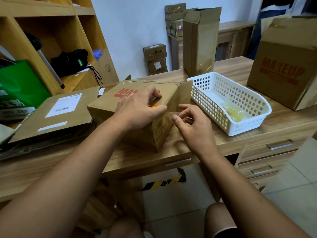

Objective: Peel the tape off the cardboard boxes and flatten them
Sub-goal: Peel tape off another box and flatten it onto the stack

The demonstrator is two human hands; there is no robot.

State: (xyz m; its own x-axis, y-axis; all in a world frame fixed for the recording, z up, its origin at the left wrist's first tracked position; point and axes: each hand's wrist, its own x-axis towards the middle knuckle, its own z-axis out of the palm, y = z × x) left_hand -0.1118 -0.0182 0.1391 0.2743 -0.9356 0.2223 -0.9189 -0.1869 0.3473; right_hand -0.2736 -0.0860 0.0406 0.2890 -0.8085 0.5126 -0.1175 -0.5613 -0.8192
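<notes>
The right hand is held at the end face of the cardboard box, thumb and forefinger curled at the clear tape. Because the film is transparent, it cannot be told whether a lifted end is actually pinched. The box is gripped by the left hand across its top edge, fingers bent onto the printed top and thumb laid along the edge, so it is kept steady on the wooden desk near the front edge. If the tape is pulled sharply or at a steep angle, it could tear into slivers or strip the paper skin from the cardboard. If the left hand's hold slackens, the box could be dragged toward the white basket just beside it, or off the front of the desk. A wad of peeled tape is seen in the basket, and flattened cardboard is stacked at the left. Something orange under the left palm is mostly covered and cannot be identified. The box's far side and underside are hidden, so any tape remaining there cannot be judged. An open flap is seen at its right end.
</notes>
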